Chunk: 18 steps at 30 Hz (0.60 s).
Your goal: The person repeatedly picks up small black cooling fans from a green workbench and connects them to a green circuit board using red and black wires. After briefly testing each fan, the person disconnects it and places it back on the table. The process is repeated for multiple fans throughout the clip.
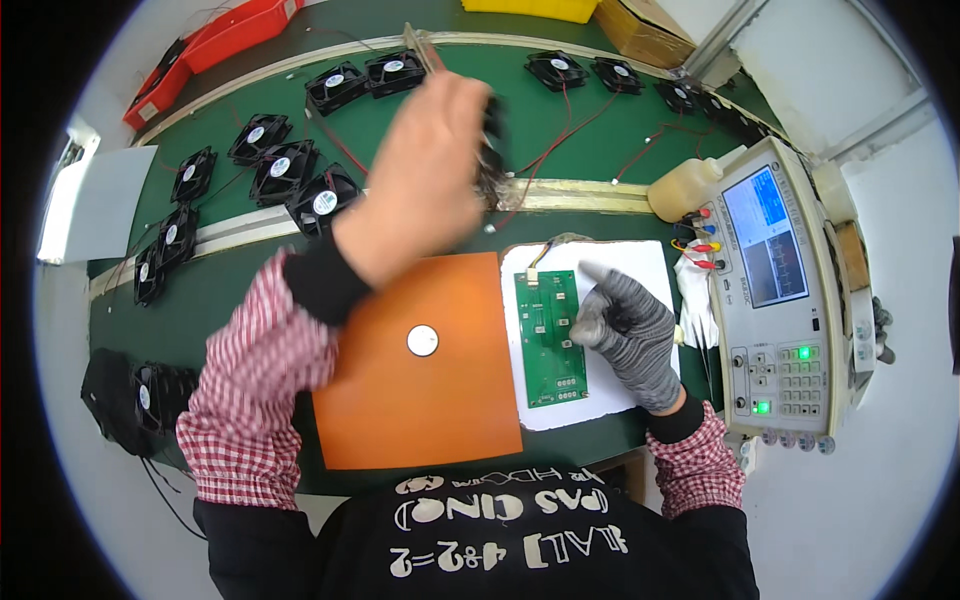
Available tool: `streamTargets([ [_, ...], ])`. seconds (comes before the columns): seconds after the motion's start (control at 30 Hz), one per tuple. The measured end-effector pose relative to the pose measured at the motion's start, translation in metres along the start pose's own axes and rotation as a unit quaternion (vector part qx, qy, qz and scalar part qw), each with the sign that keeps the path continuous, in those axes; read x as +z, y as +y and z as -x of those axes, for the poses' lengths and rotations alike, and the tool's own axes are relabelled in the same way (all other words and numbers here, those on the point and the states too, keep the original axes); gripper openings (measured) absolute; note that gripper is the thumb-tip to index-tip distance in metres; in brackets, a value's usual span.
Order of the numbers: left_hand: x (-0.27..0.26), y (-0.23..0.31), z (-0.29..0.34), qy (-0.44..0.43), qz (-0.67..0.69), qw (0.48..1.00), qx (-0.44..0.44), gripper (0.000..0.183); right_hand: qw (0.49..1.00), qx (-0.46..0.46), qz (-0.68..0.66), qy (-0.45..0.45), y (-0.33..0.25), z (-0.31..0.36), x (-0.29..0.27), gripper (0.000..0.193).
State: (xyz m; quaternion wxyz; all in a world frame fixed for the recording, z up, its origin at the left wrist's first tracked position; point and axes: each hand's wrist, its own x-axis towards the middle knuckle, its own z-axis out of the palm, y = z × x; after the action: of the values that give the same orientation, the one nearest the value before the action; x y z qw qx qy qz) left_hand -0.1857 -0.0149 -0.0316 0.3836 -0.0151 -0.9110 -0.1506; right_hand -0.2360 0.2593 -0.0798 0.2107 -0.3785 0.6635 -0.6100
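Observation:
My bare left hand (425,180) is over the far middle of the bench, smeared by motion. A black cooling fan (490,155), also blurred and seen edge-on, shows at its right side; the hand appears closed on it, though the fingertips are hidden. My right hand (635,335), in a grey knitted glove, hovers at the right edge of a green circuit board (548,370). Its thumb and forefinger are apart with nothing between them. The board lies on a white pad (645,262), with a wired connector (533,275) at its far end.
An orange mat (420,420) bearing a white disc (422,341) lies left of the board. Several fans (285,172) with wires stand around the bench (230,290). A test instrument (775,300), its leads and a plastic bottle (685,188) are at right. Red bins (230,38) sit far left.

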Motion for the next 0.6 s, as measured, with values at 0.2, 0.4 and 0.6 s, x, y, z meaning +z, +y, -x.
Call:
streamTargets([
  [0.2,-0.082,0.107,0.045,-0.068,0.138,0.964,0.217,0.059,0.942,0.12,-0.021,-0.312,-0.035,0.011,0.016,0.048],
  [0.4,-0.147,-0.011,0.051,0.313,-0.159,0.935,-0.049,0.044,0.894,0.051,-0.062,-0.44,-0.038,0.022,0.013,0.015],
  [0.6,-0.098,0.033,0.092,-0.064,0.491,0.724,-0.481,0.021,0.992,0.003,0.072,-0.104,-0.016,-0.008,-0.009,0.026],
])
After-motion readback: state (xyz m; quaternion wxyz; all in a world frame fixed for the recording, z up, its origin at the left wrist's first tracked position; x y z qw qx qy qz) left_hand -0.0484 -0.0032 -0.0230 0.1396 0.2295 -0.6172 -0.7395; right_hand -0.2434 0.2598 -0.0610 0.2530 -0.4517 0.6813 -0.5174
